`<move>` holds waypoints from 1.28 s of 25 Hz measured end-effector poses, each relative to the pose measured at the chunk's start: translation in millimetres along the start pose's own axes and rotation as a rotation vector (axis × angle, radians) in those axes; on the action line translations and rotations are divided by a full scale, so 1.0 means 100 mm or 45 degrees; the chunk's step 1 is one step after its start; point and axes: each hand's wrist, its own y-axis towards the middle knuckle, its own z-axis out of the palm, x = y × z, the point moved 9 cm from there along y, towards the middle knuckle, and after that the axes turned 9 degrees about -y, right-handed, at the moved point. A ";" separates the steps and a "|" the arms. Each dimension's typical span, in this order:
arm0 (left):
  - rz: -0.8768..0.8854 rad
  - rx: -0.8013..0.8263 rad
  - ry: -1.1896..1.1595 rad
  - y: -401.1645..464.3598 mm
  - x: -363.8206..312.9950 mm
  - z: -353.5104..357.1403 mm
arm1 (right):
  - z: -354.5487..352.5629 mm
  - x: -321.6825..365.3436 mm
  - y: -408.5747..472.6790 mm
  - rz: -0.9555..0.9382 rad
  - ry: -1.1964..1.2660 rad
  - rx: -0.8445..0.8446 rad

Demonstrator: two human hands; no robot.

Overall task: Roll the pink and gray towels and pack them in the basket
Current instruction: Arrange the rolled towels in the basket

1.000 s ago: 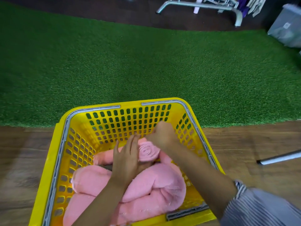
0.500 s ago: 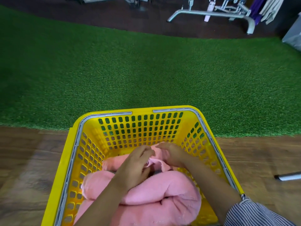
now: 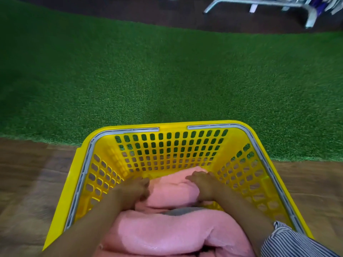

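Left hand, fingers curled, presses the far pink roll inside the yellow basket; right hand grips its right end. A gray towel peeks nearer. Best push both ends down evenly.

We see green artificial turf beyond brown wooden plank floor; white metal tube frame on dark floor far right.
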 end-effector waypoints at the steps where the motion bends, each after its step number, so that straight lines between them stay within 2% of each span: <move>1: -0.106 0.204 -0.072 0.06 0.03 0.08 | 0.03 0.02 0.03 -0.017 -0.059 0.001; 3: -0.294 0.242 -0.190 0.19 0.11 -0.04 | 0.04 0.02 0.04 -0.013 -0.121 -0.013; 5: -0.309 0.158 -0.320 0.35 0.03 -0.07 | 0.07 0.00 0.06 -0.005 -0.188 -0.019; 7: -0.284 0.207 -0.273 0.40 -0.11 0.08 | 0.05 0.01 0.04 0.014 -0.235 -0.047; 9: -0.231 0.061 -0.055 0.43 -0.15 0.12 | -0.10 0.01 0.03 0.059 -0.283 -0.220; 10: -0.216 -0.086 0.004 0.42 -0.14 0.05 | -0.21 0.00 0.02 0.102 -0.323 -0.365; 11: -0.228 -0.135 0.011 0.39 -0.12 0.05 | -0.28 -0.01 -0.01 0.141 -0.336 -0.461; 13: -0.277 -0.224 -0.042 0.36 -0.10 0.16 | -0.19 0.01 -0.01 0.118 -0.285 -0.351; 16: -0.310 -0.205 -0.015 0.35 -0.23 0.47 | 0.20 0.00 -0.01 0.078 0.068 0.221; 17: -0.319 -0.228 -0.002 0.36 -0.25 0.46 | 0.20 -0.05 0.01 0.130 0.230 0.244; 19: -0.344 -0.289 0.021 0.39 -0.19 0.34 | -0.04 -0.20 0.07 0.285 0.389 0.013; 21: -0.389 -0.352 0.045 0.40 -0.09 0.29 | -0.21 -0.32 0.11 0.438 0.254 -0.218; 22: -0.409 -0.360 0.072 0.38 -0.08 0.28 | -0.22 -0.35 0.13 0.492 0.193 -0.242; 24: -0.466 -0.223 0.057 0.35 -0.03 0.40 | -0.08 -0.40 0.20 0.537 0.156 -0.142; 27: -0.600 -0.139 0.007 0.31 0.19 0.49 | 0.19 -0.51 0.31 0.562 0.322 0.027; 30: -0.749 0.010 -0.065 0.28 0.31 0.62 | 0.25 -0.61 0.40 0.547 0.420 0.028; 32: -0.800 0.118 -0.128 0.28 0.31 0.64 | 0.15 -0.53 0.46 0.388 0.453 -0.105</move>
